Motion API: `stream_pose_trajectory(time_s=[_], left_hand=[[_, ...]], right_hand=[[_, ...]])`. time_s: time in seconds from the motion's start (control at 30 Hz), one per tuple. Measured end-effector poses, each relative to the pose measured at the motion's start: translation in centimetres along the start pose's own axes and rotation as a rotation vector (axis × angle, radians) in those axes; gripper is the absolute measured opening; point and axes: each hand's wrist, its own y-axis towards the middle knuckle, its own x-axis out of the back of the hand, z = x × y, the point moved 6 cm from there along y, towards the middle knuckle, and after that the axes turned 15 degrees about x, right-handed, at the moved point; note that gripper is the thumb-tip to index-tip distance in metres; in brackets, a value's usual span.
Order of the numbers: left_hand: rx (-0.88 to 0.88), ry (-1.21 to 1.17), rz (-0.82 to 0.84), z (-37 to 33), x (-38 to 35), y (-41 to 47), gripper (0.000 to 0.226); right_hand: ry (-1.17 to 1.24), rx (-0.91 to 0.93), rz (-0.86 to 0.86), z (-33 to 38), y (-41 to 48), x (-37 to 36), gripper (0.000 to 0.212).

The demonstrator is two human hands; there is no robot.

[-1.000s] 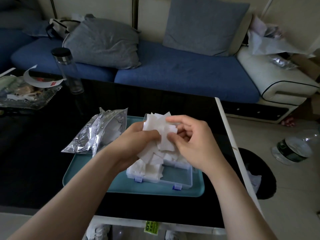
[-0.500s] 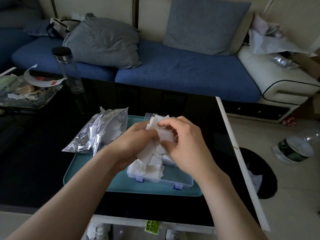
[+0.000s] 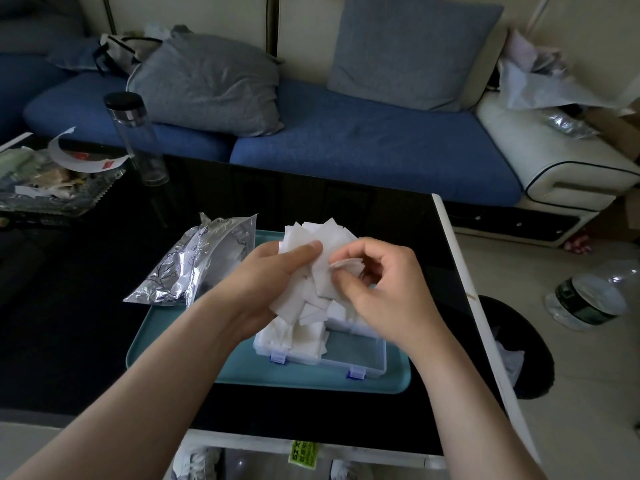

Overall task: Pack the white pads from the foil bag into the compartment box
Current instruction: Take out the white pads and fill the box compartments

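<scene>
Change over the last second: the right hand (image 3: pixel 384 289) had closed over the top of the bunch. Now it has backed off a little to the right and pinches the edge of one pad (image 3: pixel 348 264) between thumb and fingertips, other fingers loosely curled. My read: it's peeling off a single pad, so sorting rather than dumping. The left hand (image 3: pixel 273 271) hasn't shifted. It's still wrapped round the bunch of white pads (image 3: pixel 311 258), thumb pressed across the front.

For the task: the pads are out of the foil bag (image 3: pixel 194 261), but most sit in that hand above the compartment box (image 3: pixel 367 355), not in it. The near-left compartment already holds a loose heap (image 3: pixel 298 341); the near-right one looks bare. The far compartments are hidden behind the hands.

The pads are thin, white and squarish, fanned at odd angles with corners poking up past the thumb. They look flimsy and clingy, so separating them one by one will probably be slow.

The bag lies crumpled at the far-left of the teal tray (image 3: pixel 166 351), with something pale showing inside — can't tell if pads remain. The box sits near-right on the same tray.
</scene>
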Motion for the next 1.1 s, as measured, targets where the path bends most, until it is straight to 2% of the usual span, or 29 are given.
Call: stream_pose_trajectory(time_s=[0.13,0.43,0.57,0.7,0.77,0.97,1.1], left_hand=[[0.031,-0.034,0.001,0.1,-0.1,-0.2,0.03],[0.059,-0.017,0.025,0.3,-0.3,0.1,0.045],[-0.001,0.01,0.089,0.0,-0.5,-0.3,0.037],[-0.043,0.024,0.06,-0.1,-0.2,-0.2,0.024],[-0.054,0.006,0.041,-0.1,0.0,-0.1,0.023],[-0.08,0.028,0.001,0.0,0.2,0.2,0.022],[-0.108,0.059,-0.034,0.0,0.5,0.5,0.02]], right_hand=[[0.006,-0.024,-0.036,-0.5,0.1,0.5,0.028],[-0.216,0.094,-0.022,1.3,0.0,-0.2,0.054],[-0.249,0.118,-0.068,1.7,-0.1,0.1,0.055],[-0.267,0.079,-0.118,1.3,-0.1,0.3,0.059],[-0.219,0.025,-0.167,0.8,-0.2,0.5,0.057],[0.006,-0.158,-0.209,-0.5,-0.6,0.9,0.032],[0.3,-0.365,-0.302,-1.7,-1.2,1.2,0.021]])
